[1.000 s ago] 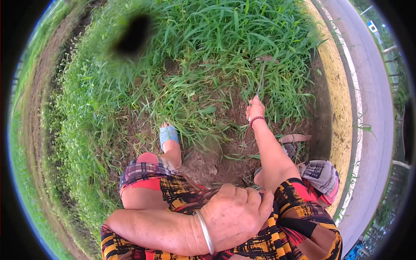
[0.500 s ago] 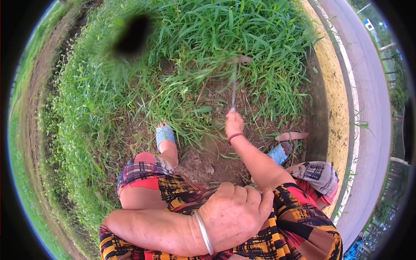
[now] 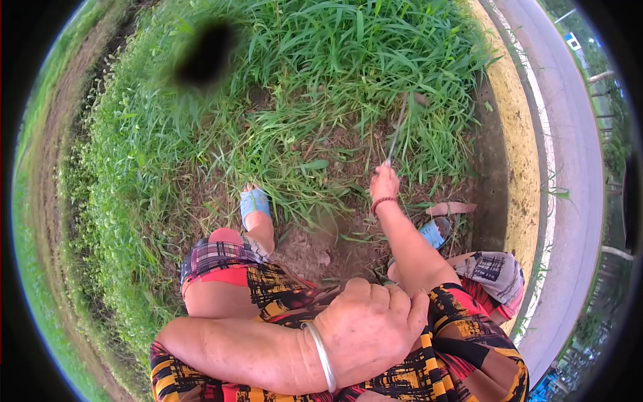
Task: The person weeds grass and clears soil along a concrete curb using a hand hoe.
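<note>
My right hand (image 3: 384, 182), with a dark red bead bracelet, is wrapped round the handle of a small hand hoe (image 3: 398, 136). Its thin metal shaft points forward, and the brownish blade (image 3: 420, 99) is partly hidden in the green grass (image 3: 435, 127) near the curb. Close to my body, my left hand (image 3: 368, 328) rests over my lap, a silver bangle on its wrist. Its fingers curl under, so whatever they might hold is hidden. Flattened, loose grass (image 3: 288, 137) lies over bare soil (image 3: 305, 251) in front of me.
A yellow curb (image 3: 522, 161) runs along the right, with a grey road (image 3: 576, 161) beyond. Beside my right blue sandal (image 3: 434, 232) lies a flat brownish piece (image 3: 451, 209). My left blue sandal (image 3: 254, 203) stands on the soil. Taller weeds (image 3: 120, 187) grow at left.
My right hand and the hoe have shifted right and slightly forward; the blade now sits in grass closer to the curb. My left hand has barely moved.
</note>
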### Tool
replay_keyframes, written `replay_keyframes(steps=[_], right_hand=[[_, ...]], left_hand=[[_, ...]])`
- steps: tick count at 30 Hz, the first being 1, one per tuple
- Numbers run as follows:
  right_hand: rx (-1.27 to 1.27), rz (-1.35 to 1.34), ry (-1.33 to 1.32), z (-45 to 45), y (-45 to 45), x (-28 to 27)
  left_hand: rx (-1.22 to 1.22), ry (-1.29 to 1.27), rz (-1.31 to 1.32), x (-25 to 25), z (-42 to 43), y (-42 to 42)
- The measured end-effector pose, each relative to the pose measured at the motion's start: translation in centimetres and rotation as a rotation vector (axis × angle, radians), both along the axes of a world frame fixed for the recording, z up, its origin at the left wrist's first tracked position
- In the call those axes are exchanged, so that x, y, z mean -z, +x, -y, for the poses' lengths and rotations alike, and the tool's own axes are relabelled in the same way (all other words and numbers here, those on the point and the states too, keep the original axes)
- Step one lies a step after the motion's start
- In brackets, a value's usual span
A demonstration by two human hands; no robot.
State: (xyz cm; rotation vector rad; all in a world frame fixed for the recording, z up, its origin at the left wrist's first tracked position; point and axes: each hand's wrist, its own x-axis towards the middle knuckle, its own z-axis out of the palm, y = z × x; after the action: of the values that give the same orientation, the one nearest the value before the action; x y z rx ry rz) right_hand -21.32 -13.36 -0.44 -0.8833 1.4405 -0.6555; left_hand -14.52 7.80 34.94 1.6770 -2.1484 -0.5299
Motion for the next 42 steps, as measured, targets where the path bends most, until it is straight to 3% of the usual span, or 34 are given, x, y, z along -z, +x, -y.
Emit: replay_keyframes(steps=[4, 7, 9, 11, 13, 16, 17, 21, 26, 28, 29, 30, 32, 37, 42], right_hand=[[0.114, 0.068, -0.109, 4.6, 1.8, -3.0], [0.112, 0.093, -0.100, 5.2, 2.4, -1.8], [-0.554, -0.321, 0.031, 4.1, 2.8, -1.1], [-0.738, -0.723, -0.618, -1.2, 2.2, 1.7], [-0.882, -0.677, -0.405, -4.9, 2.5, -0.8], [-1.117, -0.647, -0.473, -6.4, 2.9, -2.4], [-1.121, -0.647, -0.471, -6.0, 3.3, -2.9], [-0.640, -0.425, -0.440, -1.6, 4.2, -3.4], [-0.242, -0.703, -0.511, 2.5, 0.2, -0.2], [-0.317, -0.690, -0.314, -0.9, -1.5, 2.1], [-0.481, -0.811, -0.297, -3.6, -1.6, 1.4], [-0.488, -0.841, -0.338, -6.3, -1.9, 3.7], [-0.490, -0.688, -0.285, -8.9, -0.9, 2.5], [-0.430, -0.502, -0.435, -3.2, 0.4, -1.6], [-0.419, -0.738, -0.460, -0.8, -2.9, -1.4]], left_hand=[[-0.010, 0.037, -0.036, 0.1, -0.1, -0.3], [0.002, -0.014, 0.020, 0.4, -0.3, -0.3], [0.011, -0.048, 0.036, 0.5, -0.2, -0.3], [-0.005, -0.040, 0.011, 0.3, 0.0, -0.1], [-0.028, -0.031, -0.016, 0.0, 0.3, 0.2], [-0.027, 0.002, -0.013, -0.1, 0.3, 0.4], [-0.024, -0.014, 0.004, 0.1, 0.3, 0.4], [-0.038, -0.032, -0.015, 0.4, -0.2, 0.2], [-0.034, -0.025, -0.016, 0.3, -0.6, 0.3], [-0.029, -0.047, -0.016, 0.4, -0.5, 0.1], [-0.022, -0.056, -0.015, 0.4, -0.4, 0.1], [-0.018, -0.065, -0.009, 0.4, -0.3, 0.1], [-0.011, -0.074, -0.006, 0.2, -0.1, 0.1], [0.027, -0.083, -0.027, 0.5, -0.2, -1.0], [0.120, 0.073, -0.143, 0.8, 0.4, -1.1]])
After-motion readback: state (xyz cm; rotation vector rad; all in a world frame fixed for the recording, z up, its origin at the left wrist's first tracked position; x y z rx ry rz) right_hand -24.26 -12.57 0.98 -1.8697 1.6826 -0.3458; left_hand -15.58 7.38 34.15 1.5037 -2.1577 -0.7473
